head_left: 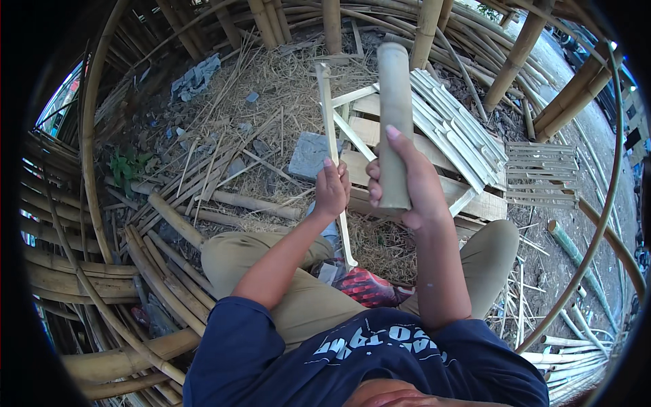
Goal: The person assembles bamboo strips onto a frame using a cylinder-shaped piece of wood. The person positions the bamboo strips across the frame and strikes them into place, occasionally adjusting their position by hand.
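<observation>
My left hand (331,190) is closed around a long pale bamboo strip (327,115), which stands nearly upright with its lower end between my legs. In my right hand (415,178) is a thick, smooth bamboo tube (395,85), gripped near its lower end and pointing away from me. The tube is beside the strip, apart from it. Just beyond and right of my hands lies a frame of pale bamboo slats (447,125), partly hidden by the tube. Under it are wooden planks (489,205). A grey stone block (308,154) sits left of the strip.
Cut bamboo poles (178,220) and curved bamboo lengths (159,275) lie at my left. Another slatted panel (542,175) is at the right, near loose strips (573,370). Upright bamboo posts (426,34) stand at the back. Dry shavings (271,88) cover the ground.
</observation>
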